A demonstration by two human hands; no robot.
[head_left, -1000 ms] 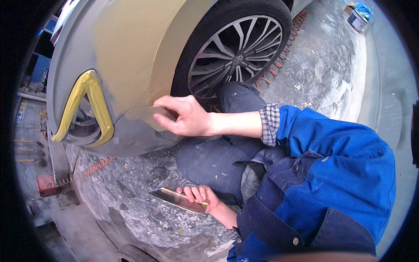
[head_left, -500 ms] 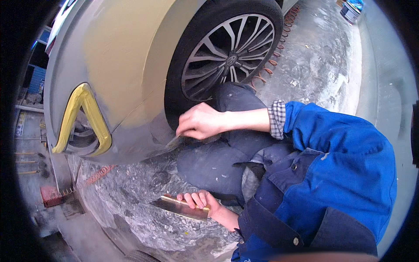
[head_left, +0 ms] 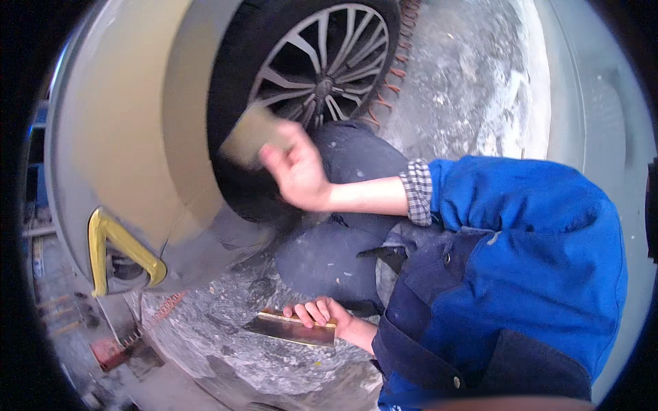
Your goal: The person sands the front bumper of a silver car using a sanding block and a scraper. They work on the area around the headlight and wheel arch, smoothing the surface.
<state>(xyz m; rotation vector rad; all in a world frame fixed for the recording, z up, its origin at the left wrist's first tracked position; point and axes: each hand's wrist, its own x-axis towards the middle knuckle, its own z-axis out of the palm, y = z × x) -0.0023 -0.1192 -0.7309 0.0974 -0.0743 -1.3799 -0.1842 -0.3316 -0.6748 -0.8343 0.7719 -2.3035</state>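
A person in a blue work jacket (head_left: 541,240) with a rolled plaid cuff (head_left: 417,192) crouches beside a car's wheel, tools in both hands. The right hand (head_left: 301,168), at the centre of the frame, pinches a flat, tan spreader (head_left: 250,137) between thumb and fingers; both are blurred. The spreader appears in front of the black tyre (head_left: 229,82) and the silver-spoked rim (head_left: 323,85) at upper centre; whether it touches the tyre cannot be told.

At lower centre, the left hand (head_left: 322,312) has its fingers curled over the pale upper edge of a wide metal scraper (head_left: 291,330), gripping it above the grey, white-smeared floor (head_left: 473,89). A knee in dark, spotted trousers (head_left: 329,260) sits between the two hands.

Filling the upper left, the car's body panel (head_left: 116,130) bears a broad beige patch on grey. Below it, yellow tape (head_left: 99,250) outlines an angled opening. A coiled orange hose (head_left: 394,89) trails past the wheel's right side; a red box (head_left: 110,353) stands at lower left.
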